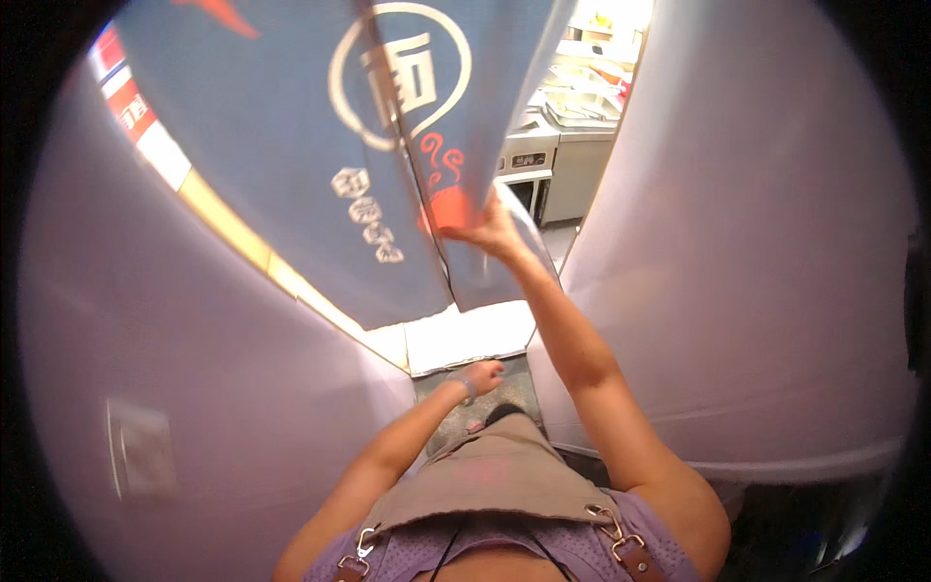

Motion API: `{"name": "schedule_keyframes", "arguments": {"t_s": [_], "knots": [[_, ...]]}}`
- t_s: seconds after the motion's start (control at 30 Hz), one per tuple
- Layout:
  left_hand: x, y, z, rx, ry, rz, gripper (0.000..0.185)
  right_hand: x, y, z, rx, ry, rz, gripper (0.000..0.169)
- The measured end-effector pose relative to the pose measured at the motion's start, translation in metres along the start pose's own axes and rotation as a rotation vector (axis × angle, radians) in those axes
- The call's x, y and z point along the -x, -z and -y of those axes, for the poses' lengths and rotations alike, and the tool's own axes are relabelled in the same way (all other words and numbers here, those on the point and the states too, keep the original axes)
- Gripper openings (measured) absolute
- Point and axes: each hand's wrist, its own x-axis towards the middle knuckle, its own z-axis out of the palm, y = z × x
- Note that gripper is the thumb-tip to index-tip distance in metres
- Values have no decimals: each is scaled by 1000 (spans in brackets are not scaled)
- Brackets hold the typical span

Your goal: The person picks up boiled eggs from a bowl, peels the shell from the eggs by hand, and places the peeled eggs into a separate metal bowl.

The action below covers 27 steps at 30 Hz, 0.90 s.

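A blue cloth door curtain (291, 145) hangs ahead of me in two panels, printed with a ringed white character and red swirls. My right hand (494, 229) is raised against the right panel, thumb spread to the left and fingers pointing up near its edge. Some of those fingers blur into the cloth. Lower down, my left hand (484, 376) hangs before my body with a band on its wrist. Its fingers look loosely curled and touch nothing that I can see; blur hides the inside of the hand.
Pale walls stand close on the left (218, 364) and right (742, 254). Past the curtain, a steel counter (582, 174) carries several metal trays (582, 105). A bright floor strip (469, 335) crosses the doorway. My brown apron (487, 473) hides part of the dark floor.
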Motion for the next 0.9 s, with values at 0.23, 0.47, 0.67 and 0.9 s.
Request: {"name": "schedule_keyframes", "arguments": {"t_s": [0.23, 0.47, 0.67, 0.9], "knots": [[-173, 141, -30, -295, -100, 351, 40, -94, -116, 71, -17, 66, 132, 49], [-287, 292, 17, -275, 25, 189, 37, -228, -152, 70, -953, -175, 1529, 55], [-283, 404, 165, 266, -53, -127, 34, -363, -46, -52, -787, -318, 868, 35], [-336, 474, 107, -30, 309, -319, 25, -379, 188, -195, -587, -572, 6, 32]]}}
